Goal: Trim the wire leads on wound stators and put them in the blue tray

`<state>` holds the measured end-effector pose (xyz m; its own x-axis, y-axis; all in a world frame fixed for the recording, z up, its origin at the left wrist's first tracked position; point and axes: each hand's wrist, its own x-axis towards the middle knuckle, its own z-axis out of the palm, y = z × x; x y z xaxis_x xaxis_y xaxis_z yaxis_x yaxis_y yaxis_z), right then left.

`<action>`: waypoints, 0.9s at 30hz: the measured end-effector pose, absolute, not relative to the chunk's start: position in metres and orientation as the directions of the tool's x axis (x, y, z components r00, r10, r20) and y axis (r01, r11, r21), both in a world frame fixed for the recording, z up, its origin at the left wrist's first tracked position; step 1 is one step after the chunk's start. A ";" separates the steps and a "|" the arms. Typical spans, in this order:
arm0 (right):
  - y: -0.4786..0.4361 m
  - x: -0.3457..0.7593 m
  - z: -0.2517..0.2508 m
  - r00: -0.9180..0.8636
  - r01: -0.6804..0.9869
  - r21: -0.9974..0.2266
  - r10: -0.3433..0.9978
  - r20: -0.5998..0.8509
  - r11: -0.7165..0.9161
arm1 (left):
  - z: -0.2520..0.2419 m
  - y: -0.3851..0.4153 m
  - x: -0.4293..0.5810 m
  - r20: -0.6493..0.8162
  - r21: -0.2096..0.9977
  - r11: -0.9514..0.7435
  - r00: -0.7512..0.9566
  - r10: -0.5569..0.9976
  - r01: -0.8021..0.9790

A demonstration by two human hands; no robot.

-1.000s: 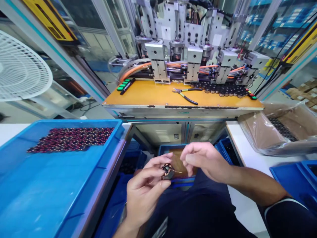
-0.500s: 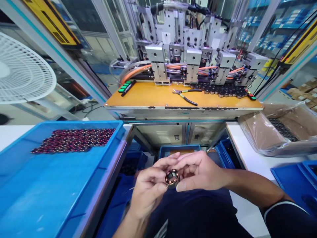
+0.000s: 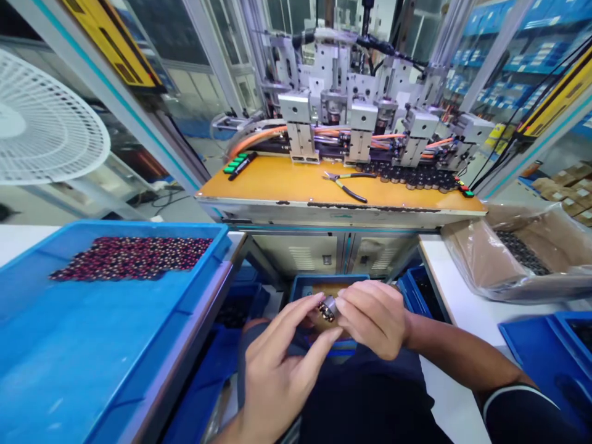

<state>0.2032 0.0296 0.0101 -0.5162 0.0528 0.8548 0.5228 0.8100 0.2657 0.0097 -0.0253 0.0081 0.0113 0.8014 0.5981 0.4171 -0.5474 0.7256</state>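
A small motor stator (image 3: 328,308), a metal ring with copper windings showing at one end, is tilted above my lap. The fingertips of my right hand (image 3: 372,317) are closed on its right side. My left hand (image 3: 287,357) is open around the stator's left side, fingers stretched and thumb spread below. Its index fingertip lies close to the stator's upper edge; whether it touches is hard to tell. Below and behind the hands is a blue bin (image 3: 300,283), partly hidden by them.
To the left, a blue tray (image 3: 115,333) holds many small dark-red and black parts (image 3: 139,256). Ahead stands a machine with an orange bench (image 3: 277,182) bearing cutting pliers (image 3: 346,185), rows of black parts (image 3: 416,176) and a marker (image 3: 243,166). A plastic-lined carton (image 3: 481,265) sits right.
The stator has turned from facing me to a tilt toward the left. My left fingers have spread away from it, while my right hand has shifted to a fingertip grip.
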 end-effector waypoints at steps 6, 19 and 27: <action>0.017 0.196 0.020 -0.375 0.388 -0.246 0.395 0.839 0.888 | 0.007 -0.019 0.006 0.612 0.710 -0.586 0.070 0.788 0.391; 0.005 0.184 0.027 -0.212 0.116 -0.702 0.707 0.674 0.703 | 0.016 -0.019 0.004 0.314 0.949 -0.315 0.083 0.946 -0.007; 0.015 0.237 0.057 -0.334 0.247 -0.724 0.757 0.561 0.645 | 0.022 -0.013 -0.008 0.521 0.812 -0.544 0.155 0.839 0.211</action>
<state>0.2370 0.0147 0.0567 -0.3338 0.7575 0.5611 0.2468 0.6447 -0.7235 -0.0076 -0.0134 0.0224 0.1547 0.8392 0.5214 0.2114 -0.5436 0.8123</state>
